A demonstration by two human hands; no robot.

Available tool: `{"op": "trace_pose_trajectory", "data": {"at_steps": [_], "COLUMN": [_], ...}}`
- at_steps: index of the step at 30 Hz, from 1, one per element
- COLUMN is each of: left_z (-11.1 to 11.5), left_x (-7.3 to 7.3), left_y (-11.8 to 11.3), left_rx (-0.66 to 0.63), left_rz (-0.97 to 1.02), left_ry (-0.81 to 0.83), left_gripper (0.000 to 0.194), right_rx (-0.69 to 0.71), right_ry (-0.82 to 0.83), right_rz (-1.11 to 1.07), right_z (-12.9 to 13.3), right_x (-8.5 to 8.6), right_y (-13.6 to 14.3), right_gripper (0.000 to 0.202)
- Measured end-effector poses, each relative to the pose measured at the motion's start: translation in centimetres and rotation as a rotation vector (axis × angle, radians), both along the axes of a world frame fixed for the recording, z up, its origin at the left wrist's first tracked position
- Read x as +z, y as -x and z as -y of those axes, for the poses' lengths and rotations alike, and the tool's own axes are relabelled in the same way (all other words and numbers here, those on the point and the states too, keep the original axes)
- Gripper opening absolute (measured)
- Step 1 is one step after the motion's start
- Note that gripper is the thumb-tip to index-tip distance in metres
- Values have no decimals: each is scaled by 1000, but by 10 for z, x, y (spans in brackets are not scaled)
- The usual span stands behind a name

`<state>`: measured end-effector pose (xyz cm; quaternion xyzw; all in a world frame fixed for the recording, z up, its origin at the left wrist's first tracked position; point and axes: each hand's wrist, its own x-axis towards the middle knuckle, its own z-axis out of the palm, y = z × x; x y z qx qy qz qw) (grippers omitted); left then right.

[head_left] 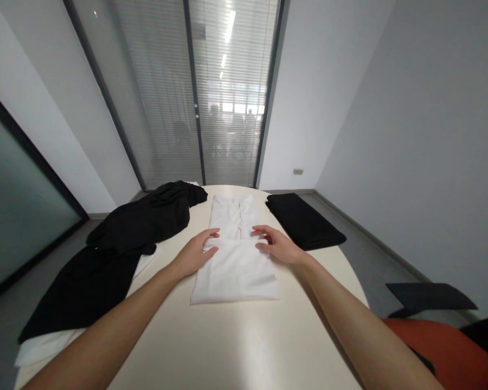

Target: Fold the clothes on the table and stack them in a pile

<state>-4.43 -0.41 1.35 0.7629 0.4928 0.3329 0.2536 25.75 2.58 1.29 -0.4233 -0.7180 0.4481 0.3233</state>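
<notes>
A white garment [238, 271] lies on the pale table [228, 346], its near part folded over in a flat layer whose edge runs across the middle. Beyond that edge the rest of the cloth stretches away, with a crease down its centre. At the left end of the folded edge is my left hand [197, 252], thumb and fingers apart, touching the cloth. My right hand [280, 246] rests at the right end of the same edge, its fingers also apart. Neither hand grips the fabric.
Black clothes [146, 219] lie heaped at the left, with white cloth [44, 346] under them. A folded black garment [303, 219] lies at the right back. An orange and black chair [443, 346] stands at the right.
</notes>
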Motion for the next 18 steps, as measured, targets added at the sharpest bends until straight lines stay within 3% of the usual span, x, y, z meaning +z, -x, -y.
{"op": "trace_pose_trajectory", "data": {"at_steps": [4,13,18], "left_z": [9,51,54], "left_x": [4,43,52], "left_y": [2,14,12], "left_rx": [-26,-264,-333], "left_rz": [-88,-238,-233], "left_ry": [4,312,333], "left_gripper": [46,51,43], "right_rx": [68,367,386], "right_ry": [5,230,233], "right_rz": [89,315,301], "right_z": [7,46,53], "right_x": [8,47,51], "right_y": [-2,-6,-3], "right_gripper": [54,59,50]}}
